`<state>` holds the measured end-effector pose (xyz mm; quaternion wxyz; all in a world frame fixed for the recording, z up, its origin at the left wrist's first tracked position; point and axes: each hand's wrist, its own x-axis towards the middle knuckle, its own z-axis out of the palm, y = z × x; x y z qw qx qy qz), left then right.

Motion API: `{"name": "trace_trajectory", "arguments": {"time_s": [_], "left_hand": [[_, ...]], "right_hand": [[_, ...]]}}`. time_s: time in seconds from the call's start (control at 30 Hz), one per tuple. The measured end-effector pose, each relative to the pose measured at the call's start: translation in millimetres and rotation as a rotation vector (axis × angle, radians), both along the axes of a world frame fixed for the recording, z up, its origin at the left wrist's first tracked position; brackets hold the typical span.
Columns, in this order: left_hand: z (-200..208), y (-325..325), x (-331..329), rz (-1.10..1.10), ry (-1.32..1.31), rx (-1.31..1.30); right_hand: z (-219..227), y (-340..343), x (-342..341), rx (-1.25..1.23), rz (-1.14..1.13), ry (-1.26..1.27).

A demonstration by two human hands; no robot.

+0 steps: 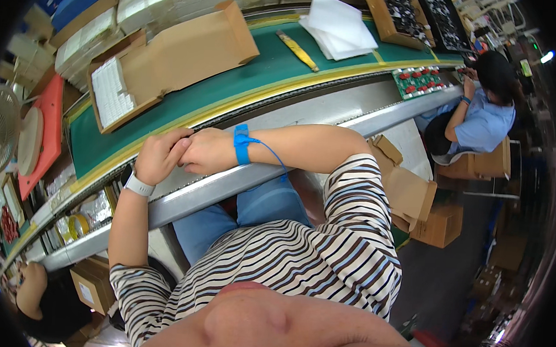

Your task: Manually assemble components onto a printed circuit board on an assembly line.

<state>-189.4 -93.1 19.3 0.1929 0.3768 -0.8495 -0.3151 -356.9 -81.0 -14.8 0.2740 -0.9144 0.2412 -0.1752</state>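
Hands: left hand [158, 156] and right hand [206, 150] rest together on the metal rail [239, 181] of the belt line; the fingers curl into each other, and I cannot tell if a small thing sits between them.
Left hand: closed loosely, white watch [139, 185] on its wrist, knuckles toward 12 o'clock.
Right hand: closed over the left fingers, blue wrist strap [241, 144] with a thin cord running toward 4 o'clock.
Nearest thing: open cardboard box [170, 62] with white parts [112, 92] inside lies on the green belt [278, 65], at 12 o'clock from the hands, well apart from them.
Other things on belt: yellow tool [297, 50] and white foam sheets [339, 26] at about 1 o'clock, farther away; green circuit board [422, 80] at 2 o'clock, near a co-worker [482, 119].
Advice for the step: I judge this is a waiting pose; keep the forearms on the rail, keep the strap snug on the skin, and reach to the box only across the belt edge, not over the tool.
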Motion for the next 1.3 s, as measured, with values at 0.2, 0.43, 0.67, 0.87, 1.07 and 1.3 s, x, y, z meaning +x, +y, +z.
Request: {"name": "trace_trajectory", "arguments": {"time_s": [0.2, 0.43, 0.67, 0.87, 1.07, 1.3], "left_hand": [[-2.5, -4.7, -2.6, 0.003, -0.047, -0.013], [-10.4, 1.9, 6.9, 0.017, -0.137, -0.033], [-15.0, 3.2, 4.7, 0.014, -0.039, -0.111], [-11.5, 3.6, 5.1, 0.035, -0.074, -0.106], [-13.3, 2.1, 5.3, 0.031, -0.075, -0.107], [-8.8, 3.0, 7.0, 0.007, -0.125, -0.098]], "right_hand": [[0.0, -5.0, -5.2, 0.002, 0.019, 0.074], [6.7, -1.0, -0.6, 0.003, 0.087, 0.014], [18.8, 0.7, -1.2, 0.099, 0.079, 0.101], [19.5, -0.9, -1.5, 0.097, 0.086, 0.100], [19.4, -0.6, -0.7, 0.114, 0.078, 0.112], [18.2, -0.6, -0.1, 0.111, 0.096, 0.099]]}}
